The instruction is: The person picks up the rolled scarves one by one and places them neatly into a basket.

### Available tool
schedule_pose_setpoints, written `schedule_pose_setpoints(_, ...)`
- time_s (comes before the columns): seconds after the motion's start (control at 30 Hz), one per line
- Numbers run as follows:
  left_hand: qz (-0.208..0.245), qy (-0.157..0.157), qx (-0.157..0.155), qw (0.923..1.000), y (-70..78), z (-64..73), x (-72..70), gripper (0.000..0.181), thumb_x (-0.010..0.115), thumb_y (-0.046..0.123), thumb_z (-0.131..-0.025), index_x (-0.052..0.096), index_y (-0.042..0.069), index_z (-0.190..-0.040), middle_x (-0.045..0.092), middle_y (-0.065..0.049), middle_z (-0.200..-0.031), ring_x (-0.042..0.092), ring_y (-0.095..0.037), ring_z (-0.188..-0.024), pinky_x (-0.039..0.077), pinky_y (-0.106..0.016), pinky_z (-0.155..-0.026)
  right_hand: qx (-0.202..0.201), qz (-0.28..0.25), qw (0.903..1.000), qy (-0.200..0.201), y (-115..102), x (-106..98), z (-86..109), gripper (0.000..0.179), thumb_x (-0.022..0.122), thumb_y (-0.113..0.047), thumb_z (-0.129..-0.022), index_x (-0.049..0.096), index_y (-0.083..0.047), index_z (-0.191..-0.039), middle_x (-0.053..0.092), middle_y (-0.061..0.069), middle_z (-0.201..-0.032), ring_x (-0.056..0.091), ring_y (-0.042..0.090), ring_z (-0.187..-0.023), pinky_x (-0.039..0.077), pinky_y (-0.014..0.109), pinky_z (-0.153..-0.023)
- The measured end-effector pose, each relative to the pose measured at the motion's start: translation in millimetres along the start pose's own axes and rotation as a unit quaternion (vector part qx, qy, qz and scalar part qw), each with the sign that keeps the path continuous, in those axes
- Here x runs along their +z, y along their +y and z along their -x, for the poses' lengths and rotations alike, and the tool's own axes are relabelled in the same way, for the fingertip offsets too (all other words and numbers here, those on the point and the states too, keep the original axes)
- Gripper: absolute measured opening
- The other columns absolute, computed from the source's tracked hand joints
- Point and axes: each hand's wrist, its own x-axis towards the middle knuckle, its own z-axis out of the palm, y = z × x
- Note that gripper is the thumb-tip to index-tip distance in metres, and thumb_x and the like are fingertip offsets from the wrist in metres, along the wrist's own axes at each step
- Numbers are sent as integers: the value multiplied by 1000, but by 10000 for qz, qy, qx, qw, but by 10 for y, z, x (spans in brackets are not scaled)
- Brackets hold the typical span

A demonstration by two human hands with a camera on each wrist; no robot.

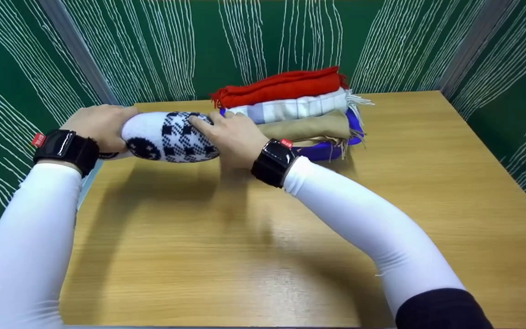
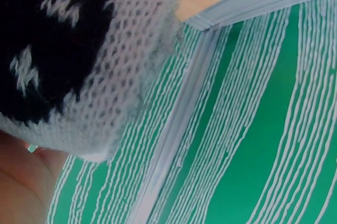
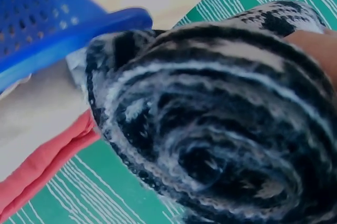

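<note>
A rolled black-and-white knit scarf with a checked pattern is held above the left part of the table, near its back edge. My left hand grips one end of the roll, and my right hand holds the other, fingers over the top. In the left wrist view, the white knit and a black patch of the scarf fill the upper left. The spiral end of the scarf faces the right wrist camera, close beside the rim of a blue perforated basket.
At the back of the wooden table, the blue basket holds a red scarf, a white plaid scarf and a tan scarf, with fringes hanging out. Green panels with white lines enclose the back and sides.
</note>
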Motion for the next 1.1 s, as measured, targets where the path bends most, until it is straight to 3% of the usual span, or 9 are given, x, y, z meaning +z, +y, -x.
schedule_pose_setpoints(0.3,123,64,30,9999,110,-90,-73,63,84,20,-80,63,18,-139,73,-17,-128,67,-44,-116,54,-75,-98,16,67,10000,7,173,-104,33,79,77,-13,-93,43,-13,-165,65,24,-141,71,43,-112,62,55,-95)
schedule_pose_setpoints(0.73,189,285,214,9992,246,-196,-130,56,85,19,-78,65,15,-130,74,-15,-125,68,-41,-114,55,-71,-97,125,230,9997,17,372,-209,100,89,83,-42,-94,40,-16,-167,64,23,-144,69,43,-118,59,56,-104)
schedule_pose_setpoints(0.97,104,403,267,9988,338,-269,-139,56,82,20,-81,63,14,-133,73,-16,-128,67,-43,-116,54,-72,-99,201,234,9993,209,493,-250,165,101,82,-67,-87,42,-17,-166,64,21,-141,68,43,-115,60,57,-99)
schedule_pose_setpoints(1.1,125,500,318,9982,392,-296,-135,56,83,20,-81,63,13,-133,73,-16,-128,67,-43,-116,54,-72,-100,183,207,9990,364,562,-256,203,104,82,-71,-84,44,-18,-164,65,21,-139,68,43,-113,60,57,-95)
